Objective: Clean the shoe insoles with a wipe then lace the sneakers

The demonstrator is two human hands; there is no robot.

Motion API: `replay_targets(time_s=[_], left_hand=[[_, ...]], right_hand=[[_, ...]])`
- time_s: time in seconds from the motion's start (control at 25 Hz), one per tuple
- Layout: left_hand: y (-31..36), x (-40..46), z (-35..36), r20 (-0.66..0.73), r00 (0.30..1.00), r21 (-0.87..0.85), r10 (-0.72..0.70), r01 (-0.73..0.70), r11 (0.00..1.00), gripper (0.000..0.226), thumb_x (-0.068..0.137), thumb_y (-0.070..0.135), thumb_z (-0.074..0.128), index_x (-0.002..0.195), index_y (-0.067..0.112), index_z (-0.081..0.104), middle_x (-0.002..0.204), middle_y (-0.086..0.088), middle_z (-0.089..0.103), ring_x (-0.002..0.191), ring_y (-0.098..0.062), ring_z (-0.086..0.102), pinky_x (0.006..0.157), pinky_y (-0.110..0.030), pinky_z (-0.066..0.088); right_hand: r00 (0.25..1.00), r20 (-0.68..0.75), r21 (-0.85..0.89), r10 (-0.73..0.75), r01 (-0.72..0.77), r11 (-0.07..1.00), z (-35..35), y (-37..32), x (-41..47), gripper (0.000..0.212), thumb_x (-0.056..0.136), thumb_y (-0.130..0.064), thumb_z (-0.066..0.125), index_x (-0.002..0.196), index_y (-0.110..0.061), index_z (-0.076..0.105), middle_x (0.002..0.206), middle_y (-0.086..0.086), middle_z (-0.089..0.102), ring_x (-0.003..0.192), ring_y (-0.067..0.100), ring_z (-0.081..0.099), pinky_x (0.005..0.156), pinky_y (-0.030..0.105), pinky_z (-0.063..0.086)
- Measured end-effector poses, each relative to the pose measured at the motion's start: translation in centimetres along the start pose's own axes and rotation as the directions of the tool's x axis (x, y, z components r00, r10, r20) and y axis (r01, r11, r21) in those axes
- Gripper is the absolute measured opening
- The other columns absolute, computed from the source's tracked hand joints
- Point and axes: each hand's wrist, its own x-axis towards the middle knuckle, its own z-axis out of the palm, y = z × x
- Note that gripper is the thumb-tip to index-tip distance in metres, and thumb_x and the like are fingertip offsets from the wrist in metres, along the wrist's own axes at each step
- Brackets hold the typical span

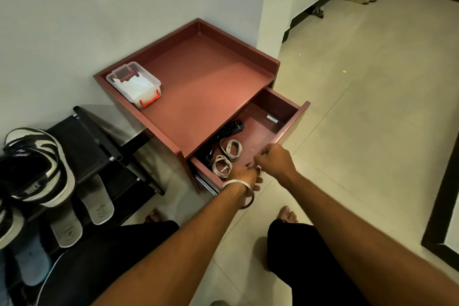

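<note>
At the drawer's [293,117] front edge both my hands, left hand [244,176] and right hand [274,159], look curled, grip unclear, beside two coiled laces [227,156], which could snag the remote [227,129] if yanked.

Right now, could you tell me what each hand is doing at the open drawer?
Left hand: at the drawer's front edge; grip cannot be told.
Right hand: fingers curled, anything held cannot be told.

Left hand [244,176] fingers blurred at drawer [290,123] front, grip unclear; remote [229,129] half hidden under the top; sneakers [32,169] cut off left.
</note>
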Motion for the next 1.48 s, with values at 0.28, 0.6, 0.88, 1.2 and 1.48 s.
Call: replay_targets(time_s=[0.28, 0.6, 0.88, 1.2, 1.48], left_hand=[[-2.2, -1.5, 1.3, 0.084, 0.99, -0.186, -0.117, 0.131, 0.974, 0.014, 0.096, 0.023, 0.05, 0.102, 0.022, 0.063, 0.112, 0.001, 0.066, 0.104, -0.018, 0.062, 0.09, -0.039, 0.049], [-0.1, 0.0, -0.5, 0.036, 0.999, -0.145, -0.034, 0.039, 0.989, 0.013, 0.1, 0.017, 0.049, 0.09, 0.018, 0.057, 0.106, -0.002, 0.049, 0.101, -0.019, 0.044, 0.089, -0.033, 0.038], [1.1, 3.6, -4.7, -0.012, 1.0, -0.121, 0.011, -0.012, 0.993, 0.014, 0.098, 0.022, 0.047, 0.109, 0.022, 0.057, 0.116, 0.003, 0.049, 0.115, -0.018, 0.043, 0.105, -0.042, 0.036], [2.5, 9.8, -7.8, -0.057, 0.99, -0.051, 0.133, -0.136, 0.989, 0.025, 0.098, 0.012, 0.045, 0.112, 0.006, 0.065, 0.098, -0.006, 0.065, 0.097, -0.021, 0.06, 0.08, -0.025, 0.041], [1.9, 9.2, -8.3, -0.006, 0.983, 0.051, 0.185, -0.184, 0.982, 0.034, 0.094, 0.022, 0.049, 0.124, 0.017, 0.064, 0.119, -0.003, 0.066, 0.113, -0.022, 0.059, 0.102, -0.04, 0.046]], right_hand=[[0.941, 0.197, 0.537, 0.275, -0.338, 0.773, 0.3, 0.9, -2.2, 0.026, 0.092, -0.006, 0.049, 0.075, -0.022, 0.061, 0.078, -0.004, 0.06, 0.08, 0.018, 0.055, 0.064, 0.028, 0.043], [0.953, 0.109, 0.529, 0.284, -0.298, 0.795, 2.4, -0.6, 0.5, 0.018, 0.082, -0.003, 0.054, 0.082, -0.01, 0.071, 0.082, 0.003, 0.066, 0.087, 0.024, 0.062, 0.086, 0.045, 0.057], [0.965, 0.197, 0.591, 0.17, -0.256, 0.765, 4.6, -4.3, 2.9, 0.027, 0.092, -0.001, 0.053, 0.084, -0.023, 0.067, 0.096, -0.002, 0.066, 0.098, 0.021, 0.062, 0.087, 0.04, 0.054], [0.973, 0.18, 0.599, 0.148, -0.227, 0.768, 7.4, -8.9, 4.7, 0.031, 0.082, 0.005, 0.048, 0.11, 0.003, 0.062, 0.118, 0.022, 0.061, 0.105, 0.033, 0.06, 0.092, 0.046, 0.052], [0.962, 0.253, 0.62, 0.099, -0.24, 0.747, 7.2, -7.9, 4.8, 0.035, 0.089, 0.005, 0.048, 0.099, -0.026, 0.062, 0.086, -0.021, 0.057, 0.09, 0.008, 0.056, 0.093, 0.038, 0.051]])
